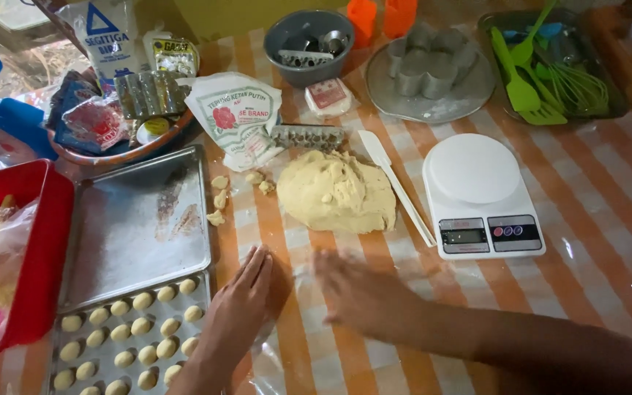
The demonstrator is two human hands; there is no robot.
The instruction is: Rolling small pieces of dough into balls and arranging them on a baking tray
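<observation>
My left hand point(239, 300) lies flat, palm down, on the orange-checked tablecloth beside the metal baking tray point(137, 227). My right hand point(360, 292) hovers over the cloth just to the right, blurred by motion, fingers spread; I see nothing in it. A big lump of pale yellow dough point(336, 192) sits on the cloth just beyond both hands. The tray's near end holds several small dough balls point(129, 333) in rows. A few torn dough bits point(219, 197) lie by the tray's far right edge.
A white kitchen scale point(480, 197) stands right of the dough, a white scraper point(396, 186) between them. Behind are a flour bag point(237, 117), grey bowl point(309, 47), metal moulds on a plate point(429, 66), and green utensils in a tray point(550, 66). A red bin point(34, 249) is at left.
</observation>
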